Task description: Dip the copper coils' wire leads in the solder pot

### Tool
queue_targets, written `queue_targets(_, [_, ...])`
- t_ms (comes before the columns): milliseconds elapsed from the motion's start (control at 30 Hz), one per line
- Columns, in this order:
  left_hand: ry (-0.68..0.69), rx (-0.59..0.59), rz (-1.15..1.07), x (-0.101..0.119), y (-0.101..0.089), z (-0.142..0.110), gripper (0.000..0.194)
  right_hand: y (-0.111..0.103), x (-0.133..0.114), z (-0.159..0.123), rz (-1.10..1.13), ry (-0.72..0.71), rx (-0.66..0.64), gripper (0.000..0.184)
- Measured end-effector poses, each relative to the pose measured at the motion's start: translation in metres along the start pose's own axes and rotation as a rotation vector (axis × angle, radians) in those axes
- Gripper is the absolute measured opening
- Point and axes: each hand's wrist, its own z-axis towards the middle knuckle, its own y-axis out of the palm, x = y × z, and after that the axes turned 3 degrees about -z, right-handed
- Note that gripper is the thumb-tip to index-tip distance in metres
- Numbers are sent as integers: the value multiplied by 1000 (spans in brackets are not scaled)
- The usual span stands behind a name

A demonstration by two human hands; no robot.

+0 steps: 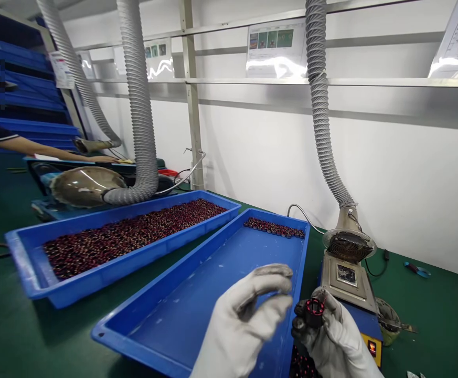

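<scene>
My right hand (339, 328), in a white glove with blackened fingertips, pinches a small black round part with red wire ends (314, 311) around its rim. A second dark piece beside its fingertips is too small to make out. My left hand (248, 315), gloved in white too, hovers to the left over the near blue tray (197, 310). Its thumb and fingers are apart, with nothing visible between them. Rows of similar small parts (274, 227) sit at the far end of that tray. More dark red parts (302, 365) lie partly hidden below my right hand.
A heated solder pot (350, 286) with a lit switch stands right, under an extraction hose (323, 115). Another blue tray (106, 281) full of small parts lies left. Pliers (417, 270) and a cup (388, 320) are at right. A co-worker's arm (51, 149) reaches in at left.
</scene>
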Motion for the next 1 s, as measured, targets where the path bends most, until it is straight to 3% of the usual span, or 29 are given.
queue_targets(67, [-132,-128,88,1,1,1,24,0,1,0,-40,-31,27,33])
queue_targets(133, [-173,-244,34,-2,4,1,20,-2,1,0,-98,-91,65,31])
queue_targets(233, [75,-225,-60,-9,6,-1,23,-5,2,1,-199,-231,135,29])
queue_targets(333, [299,-56,-66,-11,4,-3,27,-2,5,-1,-332,-449,277,31])
queue_targets(367, [283,18,-85,-10,4,-3,26,1,7,-3,-384,-539,343,30])
queue_targets(433, [96,79,-144,-6,6,-2,22,8,12,-7,-521,-743,452,21])
queue_targets(533, [-330,-179,-285,-4,16,-2,29,16,20,-14,-839,-1069,505,15])
queue_targets(567, [-425,-278,-360,-7,21,-3,32,18,22,-16,-944,-1159,498,17])
queue_targets(600, [-465,-279,-464,-11,26,-5,26,19,22,-16,-1026,-1230,487,19])
queue_targets(633, [-444,-165,-574,-17,30,-7,21,20,22,-17,-1079,-1278,478,20])
queue_targets(733, [-376,-13,-686,-34,34,-13,16,19,17,-15,-1095,-1310,492,20])
queue_targets(833, [-294,122,-723,-38,27,-9,13,15,13,-14,-1080,-1296,554,21])
queue_targets(900, [-289,115,-719,-32,22,-3,20,12,13,-13,-1056,-1300,561,19])
queue_targets(1000, [-449,-11,-599,-17,24,2,27,10,16,-13,-1015,-1319,533,15])
